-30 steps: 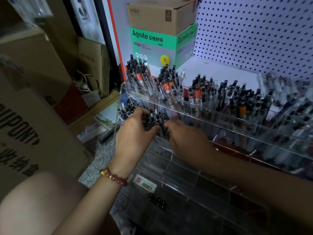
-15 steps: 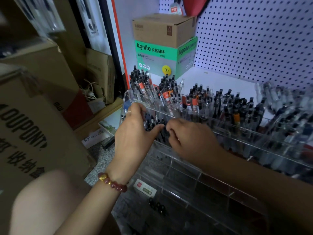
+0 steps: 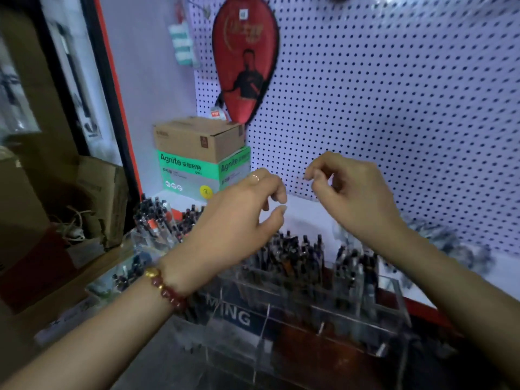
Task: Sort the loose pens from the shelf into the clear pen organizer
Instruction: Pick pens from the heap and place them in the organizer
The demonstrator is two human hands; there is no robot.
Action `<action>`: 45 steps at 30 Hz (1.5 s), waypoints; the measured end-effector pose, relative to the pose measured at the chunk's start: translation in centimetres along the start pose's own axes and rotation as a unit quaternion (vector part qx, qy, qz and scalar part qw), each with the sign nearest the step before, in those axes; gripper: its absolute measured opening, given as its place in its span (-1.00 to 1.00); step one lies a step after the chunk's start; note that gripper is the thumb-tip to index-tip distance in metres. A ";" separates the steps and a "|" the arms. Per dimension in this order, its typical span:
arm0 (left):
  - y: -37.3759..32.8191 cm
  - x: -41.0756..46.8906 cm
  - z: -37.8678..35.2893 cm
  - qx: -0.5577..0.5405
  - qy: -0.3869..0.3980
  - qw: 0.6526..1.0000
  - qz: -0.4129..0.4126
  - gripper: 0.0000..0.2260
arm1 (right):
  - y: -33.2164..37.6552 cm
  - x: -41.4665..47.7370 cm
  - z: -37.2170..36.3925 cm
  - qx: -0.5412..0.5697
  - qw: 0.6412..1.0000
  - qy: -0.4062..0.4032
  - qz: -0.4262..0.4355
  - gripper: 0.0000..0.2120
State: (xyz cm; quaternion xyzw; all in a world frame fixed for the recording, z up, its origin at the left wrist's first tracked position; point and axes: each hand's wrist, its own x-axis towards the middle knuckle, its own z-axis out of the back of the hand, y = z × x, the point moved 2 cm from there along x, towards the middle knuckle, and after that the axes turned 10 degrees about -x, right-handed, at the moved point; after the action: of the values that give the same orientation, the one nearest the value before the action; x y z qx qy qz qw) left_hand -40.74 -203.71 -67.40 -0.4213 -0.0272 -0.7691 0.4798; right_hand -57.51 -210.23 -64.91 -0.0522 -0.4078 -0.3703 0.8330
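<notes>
The clear pen organizer (image 3: 391, 302) stands on the white shelf (image 3: 306, 215), and several dark pens (image 3: 295, 257) stand upright in its rear compartments. More pens (image 3: 152, 218) fill its far-left cells. Blurred loose pens (image 3: 450, 243) lie on the shelf to the right. Both hands hover above the organizer and touch nothing. My left hand (image 3: 239, 218), with a bead bracelet on its wrist, has loosely curled fingers and holds nothing. My right hand (image 3: 354, 195) is higher, its thumb pressed to its curled forefinger, with nothing visible between them.
A brown carton sits on a green Agnite box (image 3: 197, 170) at the shelf's back left. A red paddle case (image 3: 244, 66) hangs on the white pegboard (image 3: 408, 108). Cardboard boxes (image 3: 101, 198) crowd the left side beyond a red-edged post.
Both hands have lifted out of the organizer's pens and moved up and apart. The view has tilted upward, so the pegboard and paddle case now show.
</notes>
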 end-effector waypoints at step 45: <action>5.1 8.5 -10.2 -0.208 -0.018 0.968 0.139 -0.80 | -10.7 3.4 -7.2 0.313 0.892 0.313 -0.095 -0.86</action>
State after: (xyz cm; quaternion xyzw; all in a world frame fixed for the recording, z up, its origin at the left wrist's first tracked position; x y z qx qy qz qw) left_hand -44.71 -217.11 -70.05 -0.5254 0.1837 -0.6759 0.4830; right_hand -58.61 -222.74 -69.56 0.3688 -0.2238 -0.2978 0.8516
